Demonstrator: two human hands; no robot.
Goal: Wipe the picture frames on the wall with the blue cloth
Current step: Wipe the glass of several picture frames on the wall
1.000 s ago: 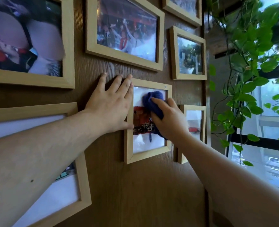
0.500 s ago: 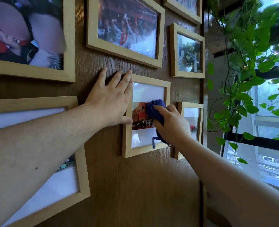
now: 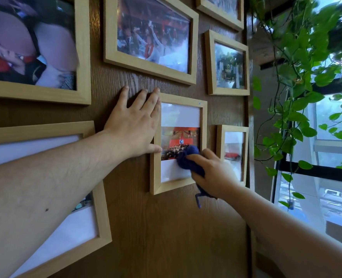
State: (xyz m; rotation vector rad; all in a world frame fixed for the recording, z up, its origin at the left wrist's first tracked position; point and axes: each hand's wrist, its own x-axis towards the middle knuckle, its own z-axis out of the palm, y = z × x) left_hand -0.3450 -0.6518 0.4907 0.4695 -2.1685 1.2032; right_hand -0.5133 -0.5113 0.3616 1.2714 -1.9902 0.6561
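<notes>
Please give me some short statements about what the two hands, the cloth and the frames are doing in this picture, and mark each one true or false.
1. The right hand holds the blue cloth. True.
2. The cloth is pressed on the small middle frame. True.
3. The left hand holds a second cloth. False: it lies flat and empty against the wall, at that frame's left edge.
4. The plant hangs left of the frames. False: it hangs on the right, by the window.

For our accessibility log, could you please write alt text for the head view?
A right hand presses a blue cloth on a small wooden frame; the left hand lies flat at its left edge.
</notes>
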